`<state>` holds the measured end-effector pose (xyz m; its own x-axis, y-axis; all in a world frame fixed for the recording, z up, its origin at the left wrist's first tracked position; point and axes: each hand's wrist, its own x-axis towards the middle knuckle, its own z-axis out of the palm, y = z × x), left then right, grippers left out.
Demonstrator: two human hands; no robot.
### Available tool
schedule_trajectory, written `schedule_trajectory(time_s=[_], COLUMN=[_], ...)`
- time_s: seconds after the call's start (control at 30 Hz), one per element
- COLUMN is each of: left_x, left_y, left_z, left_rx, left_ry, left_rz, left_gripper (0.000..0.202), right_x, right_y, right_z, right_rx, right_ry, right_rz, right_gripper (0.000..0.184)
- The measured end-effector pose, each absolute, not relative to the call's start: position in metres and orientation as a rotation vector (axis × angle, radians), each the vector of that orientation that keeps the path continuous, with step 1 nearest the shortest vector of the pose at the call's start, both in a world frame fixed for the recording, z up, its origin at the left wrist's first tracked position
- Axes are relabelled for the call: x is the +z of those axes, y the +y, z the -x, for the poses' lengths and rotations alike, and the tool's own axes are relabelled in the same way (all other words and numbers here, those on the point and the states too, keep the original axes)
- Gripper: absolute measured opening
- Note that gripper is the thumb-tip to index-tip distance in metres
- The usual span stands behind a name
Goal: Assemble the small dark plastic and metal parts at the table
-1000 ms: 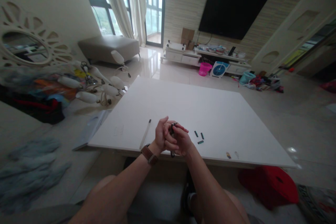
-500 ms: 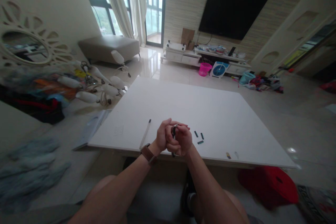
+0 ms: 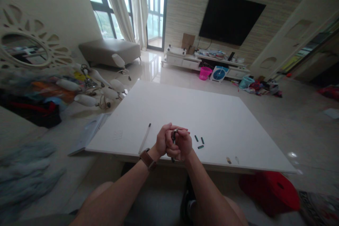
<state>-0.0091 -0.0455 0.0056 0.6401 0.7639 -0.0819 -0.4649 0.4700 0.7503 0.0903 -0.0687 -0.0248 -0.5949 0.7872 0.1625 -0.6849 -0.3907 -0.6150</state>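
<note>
My left hand (image 3: 162, 142) and my right hand (image 3: 182, 143) are pressed together over the near edge of the white table (image 3: 185, 109), fingers curled. Between them they grip a small dark pen-like object (image 3: 173, 136) with a metal tip showing at the top. A brown watch strap (image 3: 147, 159) is on my left wrist. Three small dark green pieces (image 3: 200, 141) lie on the table just right of my right hand. A thin clear tube (image 3: 145, 137) lies on the table left of my left hand.
Two tiny bits (image 3: 231, 160) lie near the table's front right edge. A red object (image 3: 270, 190) sits on the floor under the right corner. A white lamp fixture (image 3: 100, 88) and clutter lie to the left. A TV (image 3: 230, 17) and low cabinet stand at the back.
My hands have closed more tightly around the dark object; the left thumb has come down. The view has tilted slightly, so everything sits a little lower in the picture.
</note>
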Motion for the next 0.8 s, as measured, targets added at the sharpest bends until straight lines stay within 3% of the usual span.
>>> schedule_trajectory(time_s=[0.8], left_x=[0.0047], left_y=[-0.0449], left_z=[0.0087], left_rx=[0.773], left_ry=[0.427], left_rz=[-0.718], left_gripper=[0.056], right_x=[-0.0242], right_y=[-0.0688], right_z=[-0.0882], right_rx=[2.022], right_ry=[-0.822], right_rz=[0.169], right_gripper=[0.044])
